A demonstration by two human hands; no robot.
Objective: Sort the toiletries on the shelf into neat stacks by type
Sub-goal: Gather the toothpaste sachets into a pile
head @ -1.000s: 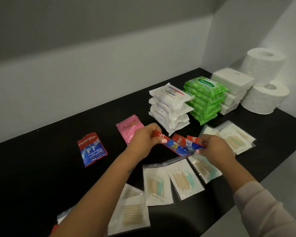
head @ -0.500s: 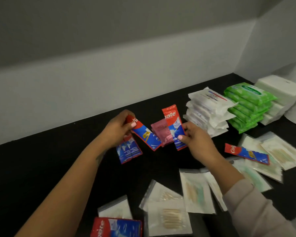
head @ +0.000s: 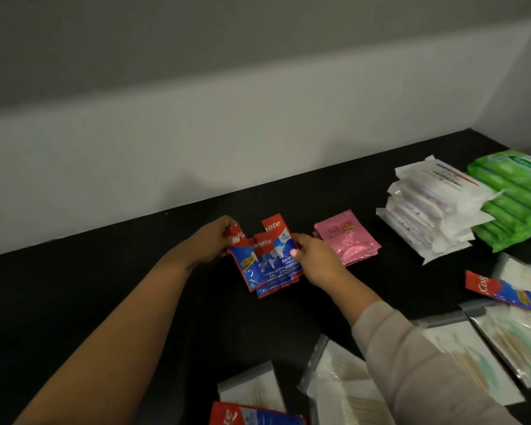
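Both hands had carried their sachets down onto the pile. The left hand and right hand pinched the fanned sachets, just left of the pink packet; squaring edges first seemed wise.

The green wipe packs were cut off by the right edge, their label only partly legible; a toothpaste sachet at the bottom edge showed only its top; another ran out of frame on the right; the clear bags of swabs were blurred, their contents indistinct; the pink sachet carried print too small to read; the fanned sachets overlapped, hiding their count.
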